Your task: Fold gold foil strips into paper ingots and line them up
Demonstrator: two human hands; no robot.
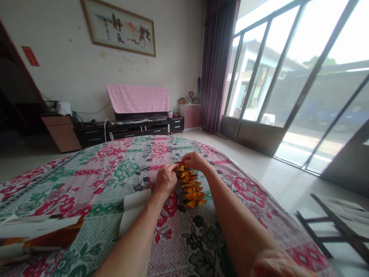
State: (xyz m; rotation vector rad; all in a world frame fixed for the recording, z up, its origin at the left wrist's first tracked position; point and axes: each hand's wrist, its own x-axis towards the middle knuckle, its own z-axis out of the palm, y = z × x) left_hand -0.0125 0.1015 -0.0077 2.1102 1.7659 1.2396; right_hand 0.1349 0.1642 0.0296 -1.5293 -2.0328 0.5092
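Observation:
A row of folded gold paper ingots [193, 189] runs away from me across the flowered tablecloth [121, 169]. My left hand [167, 179] is closed at the far left end of the row, its thumb and finger pinching the edge of a gold paper piece there. From the right, my right hand [194, 160] curls over the same far end, fingers bent down onto the gold paper. Its fingertips are partly hidden. White paper sheets [135, 204] lie beside my left forearm, partly covered by it.
A loose pile of white and gold paper [52, 232] lies at the table's left. A dark-framed stool or rack [323, 219] stands on the floor at right. Beyond the table are a low black cabinet [138, 129], a pink cloth [140, 99] and glass doors [288, 77].

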